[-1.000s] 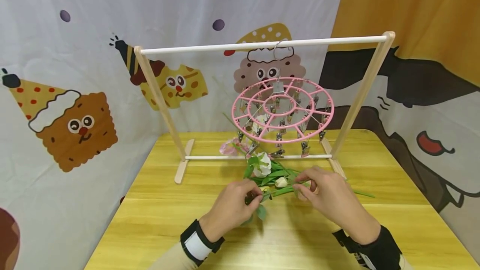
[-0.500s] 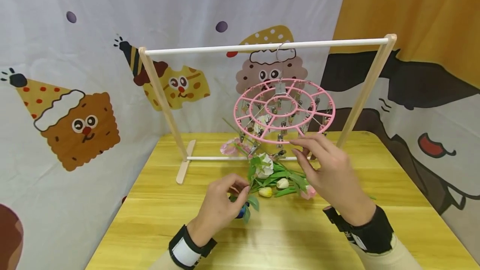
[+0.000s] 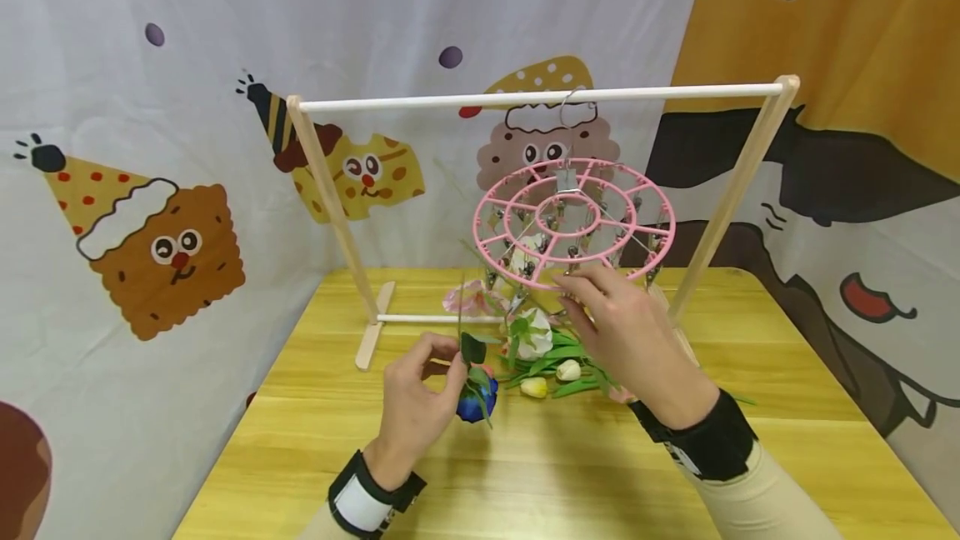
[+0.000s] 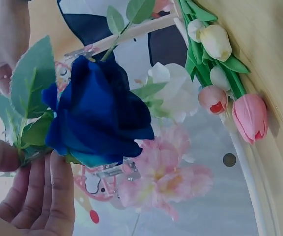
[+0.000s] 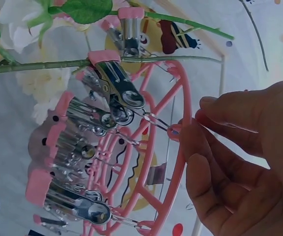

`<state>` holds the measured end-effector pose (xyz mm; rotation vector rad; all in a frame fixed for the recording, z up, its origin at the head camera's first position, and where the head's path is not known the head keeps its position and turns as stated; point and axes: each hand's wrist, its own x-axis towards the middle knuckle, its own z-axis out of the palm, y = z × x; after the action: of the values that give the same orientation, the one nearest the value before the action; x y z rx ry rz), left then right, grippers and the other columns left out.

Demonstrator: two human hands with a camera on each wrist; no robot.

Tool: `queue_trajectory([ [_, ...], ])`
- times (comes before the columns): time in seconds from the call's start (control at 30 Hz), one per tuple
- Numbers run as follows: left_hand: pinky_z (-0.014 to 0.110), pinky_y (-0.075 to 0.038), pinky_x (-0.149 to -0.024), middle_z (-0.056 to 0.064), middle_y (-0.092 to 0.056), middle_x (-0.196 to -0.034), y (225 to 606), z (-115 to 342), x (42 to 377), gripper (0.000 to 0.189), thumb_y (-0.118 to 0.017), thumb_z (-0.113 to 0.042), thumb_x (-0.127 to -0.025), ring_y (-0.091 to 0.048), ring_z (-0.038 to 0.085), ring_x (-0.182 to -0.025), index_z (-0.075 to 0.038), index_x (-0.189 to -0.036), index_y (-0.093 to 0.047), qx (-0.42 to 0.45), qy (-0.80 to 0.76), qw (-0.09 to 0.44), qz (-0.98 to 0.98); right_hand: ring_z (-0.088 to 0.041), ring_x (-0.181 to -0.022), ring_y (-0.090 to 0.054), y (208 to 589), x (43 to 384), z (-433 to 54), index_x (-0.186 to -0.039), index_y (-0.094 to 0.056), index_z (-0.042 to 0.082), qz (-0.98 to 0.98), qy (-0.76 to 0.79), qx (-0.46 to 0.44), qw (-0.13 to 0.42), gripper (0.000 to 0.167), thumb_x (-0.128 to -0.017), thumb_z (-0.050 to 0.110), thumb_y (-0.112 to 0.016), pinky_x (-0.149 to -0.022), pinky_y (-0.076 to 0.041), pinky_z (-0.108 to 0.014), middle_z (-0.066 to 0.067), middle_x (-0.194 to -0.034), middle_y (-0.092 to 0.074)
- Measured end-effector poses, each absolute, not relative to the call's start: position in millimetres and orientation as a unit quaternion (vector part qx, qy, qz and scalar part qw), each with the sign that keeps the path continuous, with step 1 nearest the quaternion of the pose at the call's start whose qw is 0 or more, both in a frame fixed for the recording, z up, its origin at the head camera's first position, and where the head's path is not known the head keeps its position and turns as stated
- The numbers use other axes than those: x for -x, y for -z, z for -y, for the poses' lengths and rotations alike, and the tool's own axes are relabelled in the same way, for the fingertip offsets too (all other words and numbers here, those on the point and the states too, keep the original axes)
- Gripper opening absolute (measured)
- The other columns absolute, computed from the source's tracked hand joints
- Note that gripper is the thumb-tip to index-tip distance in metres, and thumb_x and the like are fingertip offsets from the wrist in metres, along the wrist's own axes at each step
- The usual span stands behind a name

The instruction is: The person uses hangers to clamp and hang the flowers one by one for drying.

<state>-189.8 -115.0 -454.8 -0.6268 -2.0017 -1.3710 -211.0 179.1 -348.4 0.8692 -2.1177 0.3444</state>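
My left hand (image 3: 420, 394) pinches the stem of a blue rose (image 3: 477, 401), its bloom hanging down over the table. In the left wrist view the thumb and fingers meet on the leafy stem just behind the blue rose (image 4: 99, 113). My right hand (image 3: 622, 327) reaches up to the near rim of a pink round clip hanger (image 3: 567, 181). Seen from the right wrist, thumb and fingers hold the outer ring (image 5: 186, 98) beside a clip's link. Metal clips with pink tips (image 5: 119, 81) dangle from it; green stems sit in two of them.
The hanger hooks over the white bar (image 3: 420, 100) of a wooden stand. Below lie a white flower (image 3: 532, 333), a yellow tulip (image 3: 533, 388) and a pale tulip (image 3: 568, 370) with green leaves. A pink flower (image 3: 472, 298) hangs near the stand's lower bar.
My left hand has drawn the blue rose left, away from the other flowers, and turned its stem upright. My right hand has left the flowers, risen to the hanger's rim and shifted left along it.
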Motion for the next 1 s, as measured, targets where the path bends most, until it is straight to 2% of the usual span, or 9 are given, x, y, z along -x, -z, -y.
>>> queue_trajectory([
  [0.23,0.023,-0.071,-0.073,0.007,-0.085,-0.103,455,118,194,0.021,-0.078,0.01,-0.101,-0.082,0.016,-0.091,-0.008,-0.112,-0.078,0.205,0.535,0.324,0.753,-0.026,-0.083,-0.076,354,212,-190,-0.116,-0.086,0.002,0.838,-0.137,-0.332,0.411,0.033,-0.087,-0.002,-0.101,-0.063,-0.065,-0.037,-0.015,-0.107,-0.08],
  [0.5,0.027,-0.072,-0.072,0.008,-0.084,-0.103,456,113,196,0.022,-0.078,0.011,-0.101,-0.083,0.017,-0.092,-0.009,-0.112,-0.078,0.185,0.56,0.28,0.758,-0.029,-0.085,-0.075,360,211,-207,-0.117,-0.086,0.003,0.855,-0.135,-0.293,0.406,0.031,-0.089,0.0,-0.1,-0.066,-0.064,-0.043,-0.017,-0.11,-0.075],
  [0.67,0.027,-0.073,-0.072,0.009,-0.084,-0.103,458,108,196,0.023,-0.077,0.01,-0.101,-0.083,0.017,-0.092,-0.01,-0.112,-0.078,0.191,0.561,0.274,0.758,-0.033,-0.089,-0.077,363,213,-219,-0.115,-0.085,0.001,0.862,-0.134,-0.268,0.409,0.03,-0.089,-0.002,-0.099,-0.069,-0.067,-0.047,-0.02,-0.114,-0.074],
  [0.8,0.027,-0.073,-0.072,0.008,-0.084,-0.104,457,103,195,0.023,-0.077,0.009,-0.102,-0.083,0.017,-0.092,-0.011,-0.112,-0.078,0.196,0.561,0.267,0.759,-0.036,-0.092,-0.077,365,216,-227,-0.119,-0.084,-0.001,0.864,-0.138,-0.251,0.413,0.035,-0.087,-0.004,-0.099,-0.067,-0.067,-0.05,-0.022,-0.119,-0.075],
  [1.0,0.029,-0.074,-0.074,0.007,-0.085,-0.106,454,94,191,0.025,-0.077,0.009,-0.101,-0.083,0.018,-0.095,-0.012,-0.114,-0.078,0.205,0.565,0.249,0.76,-0.037,-0.096,-0.08,368,220,-237,-0.127,-0.083,-0.002,0.868,-0.145,-0.239,0.411,0.039,-0.09,-0.007,-0.095,-0.061,-0.064,-0.047,-0.024,-0.128,-0.075],
])
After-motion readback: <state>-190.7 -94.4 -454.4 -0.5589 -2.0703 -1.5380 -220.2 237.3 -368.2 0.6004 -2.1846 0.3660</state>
